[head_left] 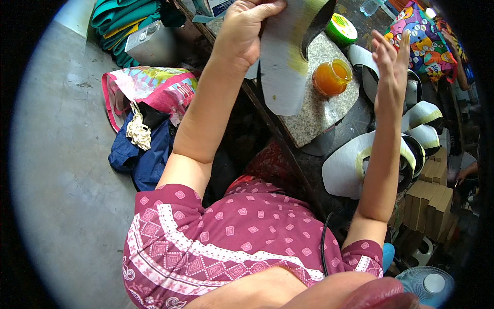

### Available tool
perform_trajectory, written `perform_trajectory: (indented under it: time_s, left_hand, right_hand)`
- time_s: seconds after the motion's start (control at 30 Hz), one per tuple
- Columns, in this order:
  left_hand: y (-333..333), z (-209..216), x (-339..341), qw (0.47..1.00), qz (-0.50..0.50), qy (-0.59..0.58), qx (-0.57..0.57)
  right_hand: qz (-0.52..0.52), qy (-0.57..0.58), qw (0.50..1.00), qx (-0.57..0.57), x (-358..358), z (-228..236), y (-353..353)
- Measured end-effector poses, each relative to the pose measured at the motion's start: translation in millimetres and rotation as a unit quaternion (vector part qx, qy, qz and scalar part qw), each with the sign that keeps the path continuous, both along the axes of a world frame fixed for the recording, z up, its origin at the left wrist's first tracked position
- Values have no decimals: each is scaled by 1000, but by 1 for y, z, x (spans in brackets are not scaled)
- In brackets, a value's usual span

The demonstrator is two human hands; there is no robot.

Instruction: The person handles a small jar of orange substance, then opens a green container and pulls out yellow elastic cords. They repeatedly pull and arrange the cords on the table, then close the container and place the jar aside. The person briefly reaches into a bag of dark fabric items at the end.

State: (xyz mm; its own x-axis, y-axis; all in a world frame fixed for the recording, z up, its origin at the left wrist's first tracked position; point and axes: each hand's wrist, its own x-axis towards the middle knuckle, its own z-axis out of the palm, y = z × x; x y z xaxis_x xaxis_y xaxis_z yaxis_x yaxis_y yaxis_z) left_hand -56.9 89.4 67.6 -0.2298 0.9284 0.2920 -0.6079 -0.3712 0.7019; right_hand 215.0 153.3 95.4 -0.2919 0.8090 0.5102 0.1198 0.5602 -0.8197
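My left hand point(242, 33) grips the upper edge of a curved grey-white piece point(283, 77), its fingers closed and thumb on top. Yellow smears run along the piece's inner curve, and its underside looks black. My right hand point(391, 67) is raised with fingers stretched out, holding nothing. Between the hands, a glass jar of amber, glue-like liquid point(331, 78) stands on a speckled stone slab point(329, 116). Below my right hand and forearm lie several similar curved pieces point(342, 165) with yellowish edges, partly hidden by the arm.
A green round tub point(341, 30) stands behind the jar. A colourful patterned bag point(422, 41) is at far right, above stacked brown boxes point(427, 206). Left of the dark table, a pink-edged bag point(154, 92) and dark blue cloth point(149, 159) lie low. A fan point(427, 283) is lower right.
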Motion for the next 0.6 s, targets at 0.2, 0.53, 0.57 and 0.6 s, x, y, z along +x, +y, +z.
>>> perform_trajectory:
  time_s: [0.2, 0.53, 0.57, 0.6]
  left_hand:
    - [11, 3, -12, 999, -3, -32, 4]
    - [167, -2, 33, 984, 99, -39, 146]
    - [178, -9, 39, 982, 128, -45, 132]
    - [185, -18, 46, 979, 158, -51, 117]
  right_hand:
    - [-16, -61, 994, -89, 10, -59, -50]
    - [-30, -79, 984, -154, 16, -86, -49]
    - [-20, -107, 981, -161, 23, -81, -56]
    - [-20, -101, 979, -177, 27, -78, -62]
